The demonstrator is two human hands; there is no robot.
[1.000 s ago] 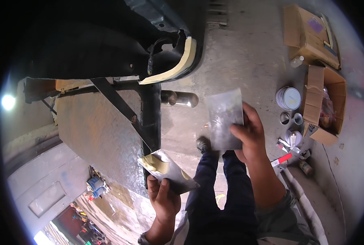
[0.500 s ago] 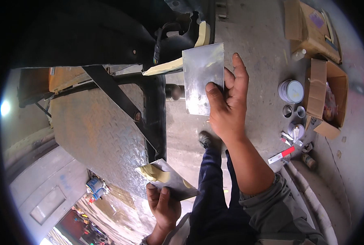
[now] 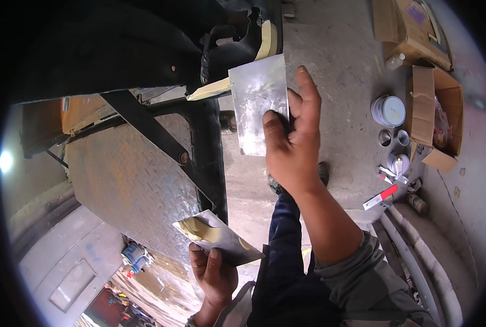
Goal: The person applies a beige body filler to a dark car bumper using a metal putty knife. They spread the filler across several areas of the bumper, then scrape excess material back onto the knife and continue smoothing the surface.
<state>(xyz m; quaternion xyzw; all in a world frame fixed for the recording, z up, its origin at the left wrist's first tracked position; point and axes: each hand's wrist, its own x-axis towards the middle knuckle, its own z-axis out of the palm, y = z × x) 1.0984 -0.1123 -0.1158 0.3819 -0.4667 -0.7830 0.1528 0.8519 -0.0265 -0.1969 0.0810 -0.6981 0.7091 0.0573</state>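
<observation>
Since half a second earlier, the left hand (image 3: 214,272) had hardly shifted, low in view, while the right hand (image 3: 289,144) had stayed raised toward the dark underside of the vehicle, its scraper a little nearer the cream filler strip (image 3: 213,87) there. A second earlier that hand had been lower, over the floor.

Going left to right: a rusty chequered plate (image 3: 128,185) hung at the left, crossed by a black bar (image 3: 153,133) and a black post (image 3: 207,158). There were two metal blades. The left hand's fingers curled under the first, a board (image 3: 218,237), gripping its lower edge; it was grey, tilted, with a smear of yellowish filler on its upper left part. The right hand pinched the second, a scraper (image 3: 258,103), thumb in front and fingers stretched up behind its right edge. This scraper was a flat rectangular sheet, shiny grey with pale streaks, held upright just beside the filler strip; I could not tell whether they touched.

Further right, on the concrete floor (image 3: 341,65), stood one large white-lidded tin (image 3: 388,110), some small pots (image 3: 392,137) and two cardboard boxes (image 3: 436,109).
</observation>
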